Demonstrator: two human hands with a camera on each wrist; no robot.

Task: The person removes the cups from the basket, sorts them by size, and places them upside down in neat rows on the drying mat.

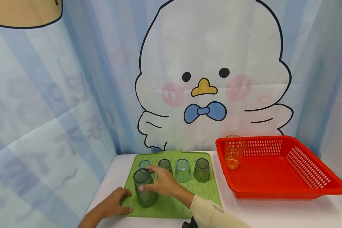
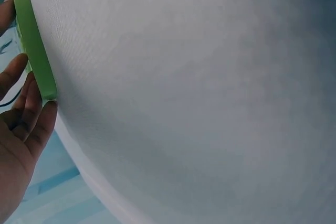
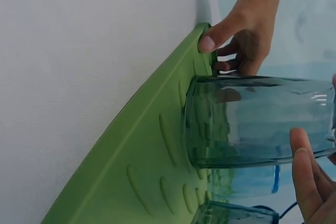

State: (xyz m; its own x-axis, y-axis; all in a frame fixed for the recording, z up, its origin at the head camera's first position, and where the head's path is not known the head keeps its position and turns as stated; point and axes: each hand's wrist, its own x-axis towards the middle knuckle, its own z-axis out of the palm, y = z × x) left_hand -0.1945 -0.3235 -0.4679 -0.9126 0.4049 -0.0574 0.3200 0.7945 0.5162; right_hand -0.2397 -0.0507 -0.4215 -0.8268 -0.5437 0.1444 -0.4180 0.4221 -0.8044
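My right hand (image 1: 163, 182) grips a tall grey-tinted glass tumbler (image 1: 146, 193) near its upper part, thumb on the near side. The tumbler stands upside down at the left front of a green drying mat (image 1: 176, 207). In the right wrist view, the tumbler's (image 3: 257, 121) wide rim meets the mat (image 3: 157, 145), though a tiny gap cannot be ruled out. At the mat's left front corner rests my left hand (image 1: 112, 202), its thumb and fingertips spread against the mat. Close up in the left wrist view, fingertips touch the green edge (image 2: 39, 45).
Several shorter glasses, including a clear blue-rimmed one (image 1: 183, 171) and a grey one (image 1: 202, 171), stand in a row toward the mat's back. A red plastic basket (image 1: 262, 177) on the right holds one clear patterned glass (image 1: 235, 152). A printed curtain (image 1: 205, 47) hangs behind.
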